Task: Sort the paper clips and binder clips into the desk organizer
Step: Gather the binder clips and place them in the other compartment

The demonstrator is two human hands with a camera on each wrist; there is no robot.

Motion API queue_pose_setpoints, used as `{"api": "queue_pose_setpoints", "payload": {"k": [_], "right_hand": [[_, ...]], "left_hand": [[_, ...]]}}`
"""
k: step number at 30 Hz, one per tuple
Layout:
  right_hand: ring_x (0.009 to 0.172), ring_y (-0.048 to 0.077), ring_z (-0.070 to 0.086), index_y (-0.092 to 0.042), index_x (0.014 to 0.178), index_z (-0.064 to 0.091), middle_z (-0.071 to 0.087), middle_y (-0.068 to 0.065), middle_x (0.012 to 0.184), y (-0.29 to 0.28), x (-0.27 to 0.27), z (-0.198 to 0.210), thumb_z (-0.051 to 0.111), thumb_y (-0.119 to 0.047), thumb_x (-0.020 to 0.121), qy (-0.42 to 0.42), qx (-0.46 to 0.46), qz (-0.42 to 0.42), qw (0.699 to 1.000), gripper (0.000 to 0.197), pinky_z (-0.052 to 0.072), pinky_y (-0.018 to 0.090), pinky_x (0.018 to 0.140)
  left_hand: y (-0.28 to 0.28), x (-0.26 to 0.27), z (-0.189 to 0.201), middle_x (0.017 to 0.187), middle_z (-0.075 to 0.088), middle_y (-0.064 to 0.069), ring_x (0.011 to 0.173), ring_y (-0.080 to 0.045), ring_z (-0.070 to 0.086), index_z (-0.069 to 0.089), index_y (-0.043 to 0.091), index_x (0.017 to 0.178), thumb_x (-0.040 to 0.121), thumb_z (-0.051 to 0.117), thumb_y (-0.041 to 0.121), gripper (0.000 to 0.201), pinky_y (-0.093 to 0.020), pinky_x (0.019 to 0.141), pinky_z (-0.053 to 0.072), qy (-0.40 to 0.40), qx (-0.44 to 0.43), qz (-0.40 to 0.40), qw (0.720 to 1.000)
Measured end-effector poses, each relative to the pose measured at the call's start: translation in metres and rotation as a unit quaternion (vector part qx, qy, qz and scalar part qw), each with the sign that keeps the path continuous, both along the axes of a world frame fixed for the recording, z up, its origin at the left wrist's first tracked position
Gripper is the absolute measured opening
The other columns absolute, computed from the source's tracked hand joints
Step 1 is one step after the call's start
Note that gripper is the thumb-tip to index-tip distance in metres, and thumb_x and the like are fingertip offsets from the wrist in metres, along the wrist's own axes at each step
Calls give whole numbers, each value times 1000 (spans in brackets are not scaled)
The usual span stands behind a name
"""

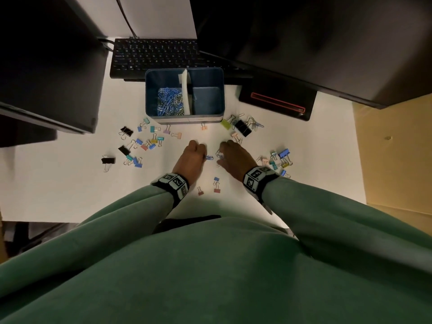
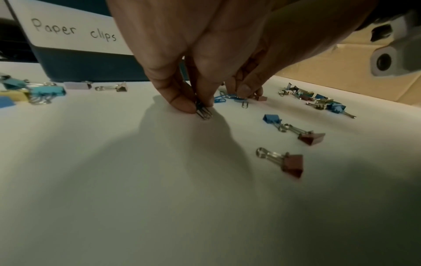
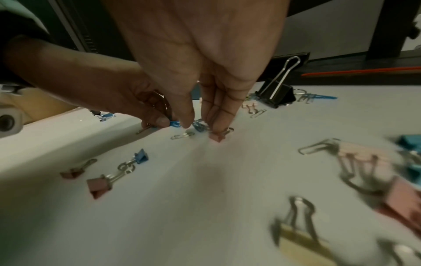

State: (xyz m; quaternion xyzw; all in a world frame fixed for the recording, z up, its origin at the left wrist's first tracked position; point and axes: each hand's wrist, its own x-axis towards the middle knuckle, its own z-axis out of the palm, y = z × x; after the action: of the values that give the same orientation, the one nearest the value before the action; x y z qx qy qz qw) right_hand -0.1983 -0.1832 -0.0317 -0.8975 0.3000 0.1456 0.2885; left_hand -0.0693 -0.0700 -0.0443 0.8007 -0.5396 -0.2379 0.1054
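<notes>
The blue desk organizer (image 1: 149,94) stands at mid-desk; its left compartment holds a heap of paper clips (image 1: 170,101), and its right compartment shows only its floor. Its front label (image 2: 75,32) reads "Paper clips". My left hand (image 1: 203,155) pinches a small bunch of paper clips (image 2: 204,113) between thumb and fingers, right at the desk top. My right hand (image 1: 221,156) is close beside it, thumb and fingers closed on blue paper clips (image 3: 200,126). A small pink binder clip (image 3: 217,137) lies at its fingertips. A silver paper clip (image 3: 183,135) lies loose nearby.
Coloured and black binder clips lie scattered left (image 1: 140,143), right (image 1: 280,160) and in front of the organizer, with some near my wrists (image 1: 217,185). A keyboard (image 1: 154,57) sits behind the organizer, dark monitors (image 1: 46,66) overhang both sides, and a brown surface (image 1: 395,160) borders the white desk on the right.
</notes>
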Motion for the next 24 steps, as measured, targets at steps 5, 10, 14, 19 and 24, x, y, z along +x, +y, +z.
{"api": "queue_pose_setpoints", "payload": {"k": [5, 10, 14, 19, 24], "right_hand": [[108, 29, 57, -8, 134, 39, 42, 16, 131, 4, 12, 2, 72, -14, 83, 4, 4, 45, 999, 61, 52, 38, 88], [93, 28, 59, -3, 114, 51, 50, 15, 116, -1, 11, -9, 59, -12, 92, 6, -21, 94, 995, 25, 47, 30, 75], [92, 26, 55, -4, 107, 55, 55, 12, 106, -6, 10, -10, 49, -16, 95, 15, 6, 91, 996, 18, 46, 33, 77], [72, 21, 62, -7, 87, 59, 63, 7, 84, -21, 8, 14, 61, -7, 87, -48, 149, -102, 982, 2, 53, 33, 64], [68, 14, 70, -9, 94, 65, 71, 3, 81, -39, 40, 70, 66, -13, 88, -181, 242, -203, 931, 7, 59, 24, 66]], "left_hand": [[10, 6, 2, 100, 52, -17, 77, -30, 54, 54, 2, 97, 91, 55, 5, 7, -44, 69, 52, 6, 22, -2, 1000], [15, 9, 4, 100, 52, -19, 78, -32, 56, 55, 0, 96, 89, 56, 1, 7, -44, 71, 52, 32, 18, 6, 999], [14, 15, 3, 92, 52, -14, 71, -28, 56, 53, 7, 86, 84, 56, -2, 10, -40, 68, 52, 74, 16, 26, 997], [18, 33, 17, 78, 60, -6, 68, -19, 55, 51, 8, 78, 88, 59, 6, 13, -33, 66, 48, 164, 2, 81, 983], [11, 68, 69, 82, 63, 3, 73, -7, 60, 54, 8, 89, 94, 56, 13, 7, -9, 63, 43, 222, -71, 164, 959]]}}
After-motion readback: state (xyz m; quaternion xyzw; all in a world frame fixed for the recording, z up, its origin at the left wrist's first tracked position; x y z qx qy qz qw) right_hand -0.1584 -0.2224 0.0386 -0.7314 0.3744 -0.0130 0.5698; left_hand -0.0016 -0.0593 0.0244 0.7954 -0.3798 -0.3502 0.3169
